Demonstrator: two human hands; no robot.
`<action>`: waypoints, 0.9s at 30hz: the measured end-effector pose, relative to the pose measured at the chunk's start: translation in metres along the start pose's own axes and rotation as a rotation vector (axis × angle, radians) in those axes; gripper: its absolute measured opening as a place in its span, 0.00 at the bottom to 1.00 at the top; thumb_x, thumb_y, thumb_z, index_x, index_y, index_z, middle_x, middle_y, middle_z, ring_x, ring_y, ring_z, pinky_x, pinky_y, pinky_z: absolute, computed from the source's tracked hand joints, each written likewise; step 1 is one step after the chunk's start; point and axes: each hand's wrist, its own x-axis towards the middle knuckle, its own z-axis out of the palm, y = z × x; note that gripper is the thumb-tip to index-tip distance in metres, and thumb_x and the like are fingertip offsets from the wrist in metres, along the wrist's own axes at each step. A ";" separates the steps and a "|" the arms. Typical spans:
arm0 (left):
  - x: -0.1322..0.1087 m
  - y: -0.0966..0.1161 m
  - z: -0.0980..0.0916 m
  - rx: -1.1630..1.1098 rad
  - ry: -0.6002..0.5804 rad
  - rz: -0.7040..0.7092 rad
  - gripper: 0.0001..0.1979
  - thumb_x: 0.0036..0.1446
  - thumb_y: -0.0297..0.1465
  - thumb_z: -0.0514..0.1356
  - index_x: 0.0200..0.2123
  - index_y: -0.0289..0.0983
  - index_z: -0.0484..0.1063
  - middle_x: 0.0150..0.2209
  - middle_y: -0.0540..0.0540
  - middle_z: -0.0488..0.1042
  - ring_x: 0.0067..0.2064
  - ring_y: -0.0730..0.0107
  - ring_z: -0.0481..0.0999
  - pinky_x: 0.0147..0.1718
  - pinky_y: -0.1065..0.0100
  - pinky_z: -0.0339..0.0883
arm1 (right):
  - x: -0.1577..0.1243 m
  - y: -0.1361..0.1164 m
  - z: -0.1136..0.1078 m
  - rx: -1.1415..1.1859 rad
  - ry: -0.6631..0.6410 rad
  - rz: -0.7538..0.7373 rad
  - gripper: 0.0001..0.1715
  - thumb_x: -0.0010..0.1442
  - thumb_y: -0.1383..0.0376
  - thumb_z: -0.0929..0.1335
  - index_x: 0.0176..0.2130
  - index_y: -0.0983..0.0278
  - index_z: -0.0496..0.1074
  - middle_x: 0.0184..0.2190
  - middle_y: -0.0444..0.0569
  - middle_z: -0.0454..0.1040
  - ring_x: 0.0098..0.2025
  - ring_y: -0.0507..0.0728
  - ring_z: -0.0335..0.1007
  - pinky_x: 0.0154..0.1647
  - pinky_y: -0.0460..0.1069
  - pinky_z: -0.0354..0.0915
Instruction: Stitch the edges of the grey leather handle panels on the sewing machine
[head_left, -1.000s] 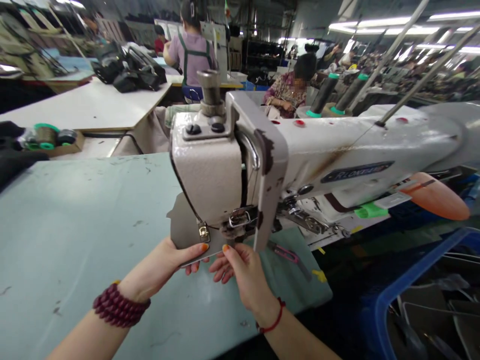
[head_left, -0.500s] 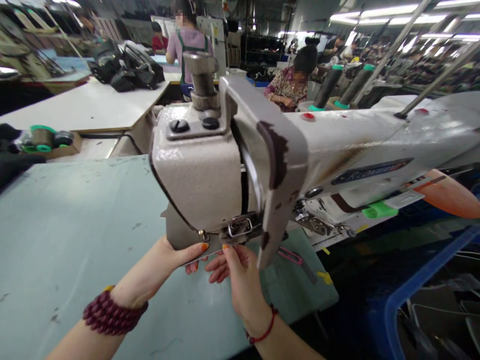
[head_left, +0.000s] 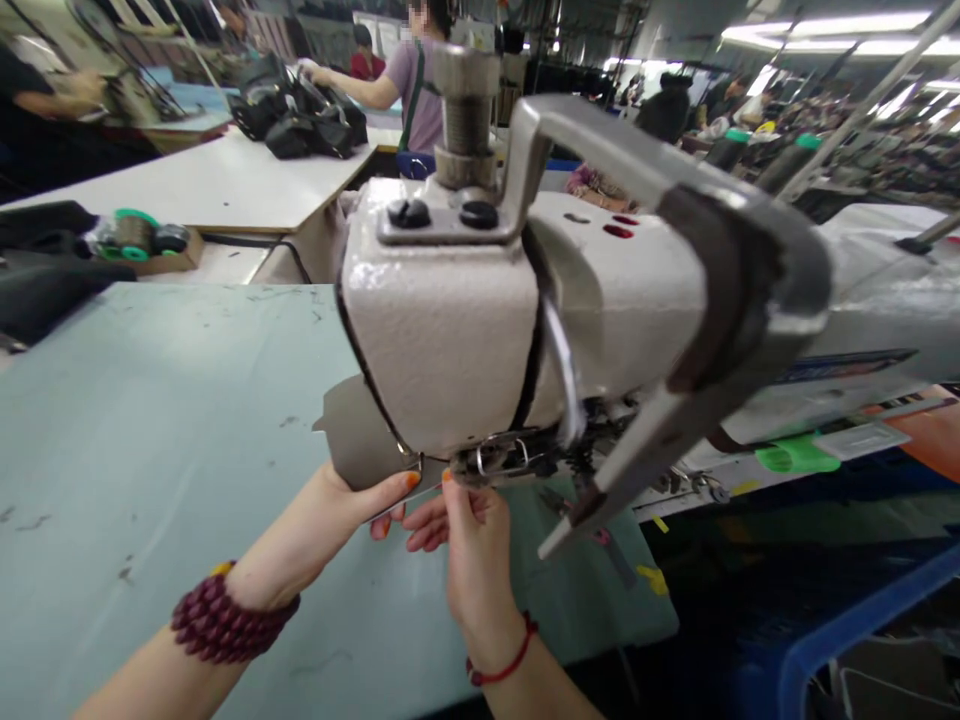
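Observation:
My left hand [head_left: 367, 500] pinches the near edge of a flat grey panel [head_left: 358, 428], thumb on top and fingers curled beneath. Part of that panel is hidden under the head of a white sewing machine [head_left: 442, 340]. Close by, my right hand [head_left: 476, 540] has its thumb at the panel's edge beside the presser area, with its fingers bent below. The needle and the stitching point are out of sight behind the machine head and my right thumb. A bent metal guard [head_left: 697, 290] juts from the machine, to the right of my hands.
The pale green tabletop [head_left: 210, 420] carries loose thread scraps. Pink-handled snips [head_left: 600, 537] lie behind the guard. At right is a blue bin [head_left: 862, 610]. Thread spools [head_left: 133, 235] sit at left; a co-worker [head_left: 424, 85] stands beyond, by black bags [head_left: 300, 115].
My view has shifted, so the guard appears farther right. More of the panel shows left of the machine head. Both hands keep their hold. The co-worker now reaches toward the black bags.

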 end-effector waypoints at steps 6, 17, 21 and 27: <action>-0.027 -0.012 0.028 0.036 0.071 0.065 0.17 0.51 0.37 0.67 0.15 0.37 0.70 0.15 0.50 0.70 0.18 0.73 0.65 0.18 0.73 0.61 | -0.003 -0.001 -0.006 0.040 -0.005 -0.006 0.27 0.59 0.52 0.65 0.16 0.64 0.68 0.12 0.45 0.70 0.12 0.48 0.60 0.15 0.43 0.57; -0.064 -0.043 0.105 0.012 0.276 0.057 0.24 0.60 0.47 0.55 0.16 0.42 0.63 0.17 0.50 0.66 0.23 0.67 0.68 0.29 0.67 0.65 | 0.001 -0.016 -0.038 0.011 -0.129 0.044 0.28 0.57 0.53 0.67 0.15 0.60 0.55 0.06 0.36 0.54 0.05 0.47 0.51 0.05 0.42 0.46; -0.065 -0.048 0.127 0.032 0.351 -0.049 0.26 0.55 0.55 0.55 0.15 0.43 0.62 0.20 0.46 0.70 0.27 0.61 0.71 0.32 0.63 0.68 | 0.007 -0.024 -0.049 -0.152 -0.163 0.016 0.28 0.59 0.51 0.66 0.16 0.60 0.56 0.06 0.35 0.52 0.05 0.47 0.49 0.05 0.43 0.43; -0.102 -0.041 0.094 0.007 -0.177 0.014 0.27 0.57 0.54 0.54 0.19 0.40 0.71 0.16 0.44 0.71 0.19 0.66 0.70 0.17 0.68 0.63 | -0.001 -0.034 -0.085 -0.613 -0.103 -0.320 0.22 0.64 0.55 0.65 0.23 0.63 0.67 0.16 0.42 0.64 0.19 0.51 0.64 0.20 0.45 0.58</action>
